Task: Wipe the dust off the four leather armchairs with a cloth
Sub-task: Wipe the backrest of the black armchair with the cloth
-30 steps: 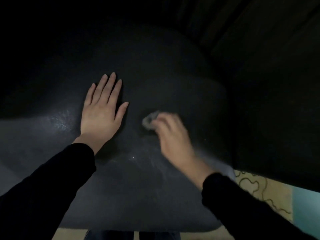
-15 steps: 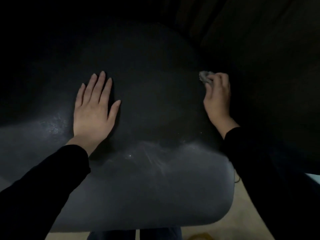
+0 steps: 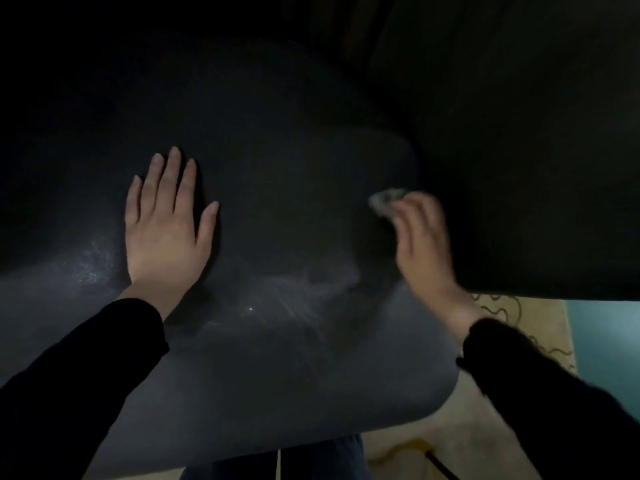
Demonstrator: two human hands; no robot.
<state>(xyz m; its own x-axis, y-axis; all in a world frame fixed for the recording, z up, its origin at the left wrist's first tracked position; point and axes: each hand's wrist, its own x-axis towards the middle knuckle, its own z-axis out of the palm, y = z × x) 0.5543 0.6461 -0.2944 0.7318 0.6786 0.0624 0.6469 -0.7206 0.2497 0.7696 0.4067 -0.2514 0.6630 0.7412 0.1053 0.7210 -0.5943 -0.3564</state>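
Observation:
A black leather armchair seat cushion [image 3: 277, 358] fills most of the view, with pale dust streaks across its middle. My left hand [image 3: 166, 230] lies flat on the cushion, fingers straight and spread a little. My right hand [image 3: 420, 240] grips a small grey cloth [image 3: 386, 199] and presses it on the cushion's right side, close to the dark armrest [image 3: 519, 168]. The hand is motion-blurred. Most of the cloth is hidden under my fingers.
The chair back and the armrest are nearly black in the dim light. Past the cushion's right front corner lies a beige patterned rug [image 3: 502, 327] and a strip of teal floor [image 3: 602, 341]. My legs in dark trousers [image 3: 311, 459] show below the cushion's front edge.
My right hand swept the cloth from the cushion's middle to the far right edge, then drew back toward me and slightly left. My left hand has stayed flat in place.

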